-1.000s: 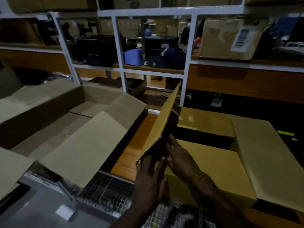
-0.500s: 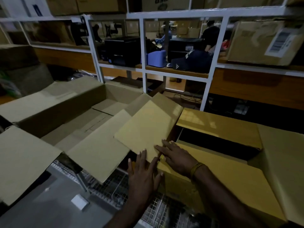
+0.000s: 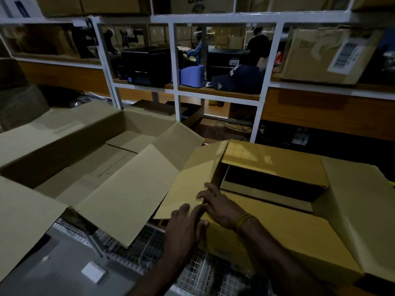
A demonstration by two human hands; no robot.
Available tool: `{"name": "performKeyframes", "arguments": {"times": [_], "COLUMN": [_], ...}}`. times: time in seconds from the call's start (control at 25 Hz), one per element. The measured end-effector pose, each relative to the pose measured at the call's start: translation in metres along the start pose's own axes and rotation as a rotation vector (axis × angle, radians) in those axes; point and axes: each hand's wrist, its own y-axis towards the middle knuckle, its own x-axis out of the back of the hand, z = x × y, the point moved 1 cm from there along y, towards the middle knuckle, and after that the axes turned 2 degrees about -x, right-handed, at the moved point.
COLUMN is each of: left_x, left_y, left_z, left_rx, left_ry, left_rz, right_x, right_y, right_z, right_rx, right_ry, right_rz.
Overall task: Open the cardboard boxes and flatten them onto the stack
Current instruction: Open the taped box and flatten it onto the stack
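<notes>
A yellowish cardboard box (image 3: 288,238) stands in front of me at the right with its top open. Its left flap (image 3: 192,180) is folded outward and lies nearly flat. My left hand (image 3: 186,227) rests at the box's near left corner, fingers straight on the base of that flap. My right hand (image 3: 220,204) presses flat along the flap's fold line, fingers spread. A larger, paler open cardboard box (image 3: 89,165) sits to the left with its flaps spread wide.
White metal shelving (image 3: 176,97) stands behind the boxes, holding a labelled carton (image 3: 324,54), dark equipment, a purple device (image 3: 191,74) and a cap. A wire mesh surface (image 3: 147,251) lies below my arms. People are visible far behind the shelves.
The left flap went from upright between my hands to folded outward and down. My hands shifted from gripping it to pressing on its base. The view has moved closer.
</notes>
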Motion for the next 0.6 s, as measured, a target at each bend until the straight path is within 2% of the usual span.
{"name": "performKeyframes", "arguments": {"times": [0.16,0.28,0.44,0.6], "left_x": [0.013,0.025,0.025,0.016], "left_y": [0.01,0.032,0.055,0.069], "left_z": [0.007,0.008,-0.016,-0.048], "left_rx": [-0.05,-0.149,-0.248,-0.287], "left_ry": [-0.097,-0.173,-0.054,-0.033], "left_rz": [0.008,0.005,0.173,0.301], "right_x": [0.007,0.022,0.049,0.072], "right_y": [-0.016,-0.031,-0.056,-0.075], "right_z": [-0.008,-0.032,-0.078,-0.104], "right_rx": [-0.015,-0.23,-0.509,-0.602], "right_ry": [0.103,-0.018,-0.157,-0.202], "right_rz": [-0.061,-0.072,-0.005,0.046]}}
